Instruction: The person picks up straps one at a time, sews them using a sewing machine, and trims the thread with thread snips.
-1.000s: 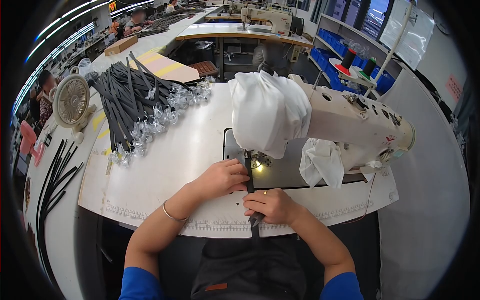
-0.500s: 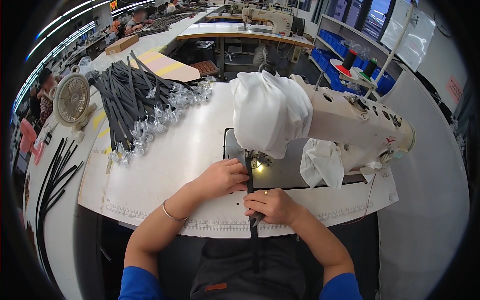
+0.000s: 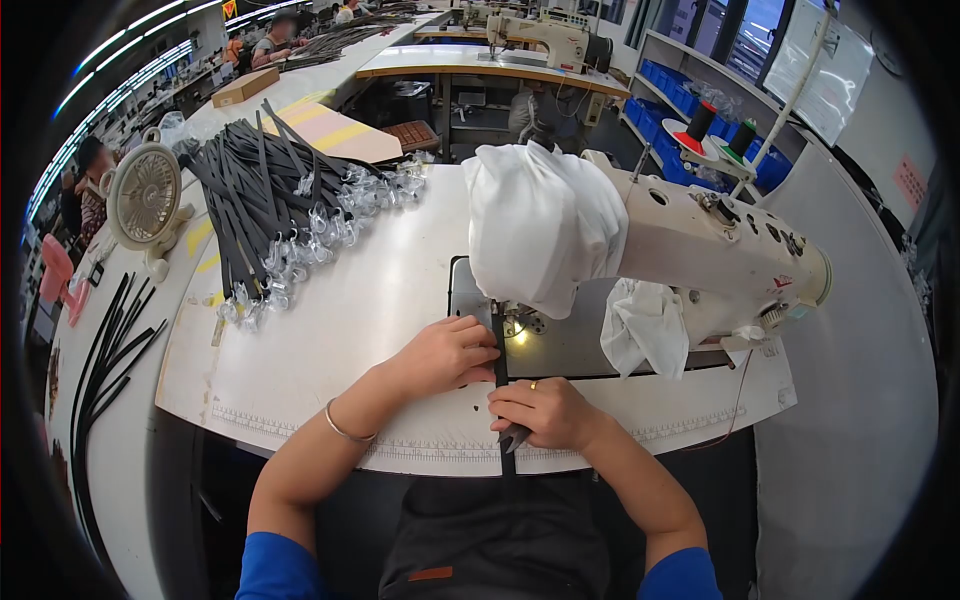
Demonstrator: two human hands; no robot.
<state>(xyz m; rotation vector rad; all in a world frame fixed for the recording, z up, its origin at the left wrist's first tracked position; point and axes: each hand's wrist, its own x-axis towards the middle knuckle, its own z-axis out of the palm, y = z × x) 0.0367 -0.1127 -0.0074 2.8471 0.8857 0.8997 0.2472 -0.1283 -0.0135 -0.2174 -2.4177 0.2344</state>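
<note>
A black strap (image 3: 501, 345) runs from under the needle area of the sewing machine (image 3: 700, 220) down over the table's front edge. My left hand (image 3: 450, 353) has its fingers closed on the strap's left side, just below the needle area. Nearer the edge, my right hand (image 3: 543, 413) is closed round the same strap, with a dark pointed tool (image 3: 513, 437) poking out under its fingers. White cloth (image 3: 545, 225) covers the machine's head, and a small lamp lights the plate beside the needle.
Black straps with clear plastic-wrapped ends (image 3: 250, 190) are heaped at the left. Further left are a fan (image 3: 145, 197), a pink object (image 3: 62, 280) and loose black strips (image 3: 100, 370). Thread spools (image 3: 700, 122) stand at the right. People sit in the far left background.
Both hands keep nearly the same place and grip. The lower end of the strap, seen hanging over the dark apron half a second ago, is now harder to make out.
</note>
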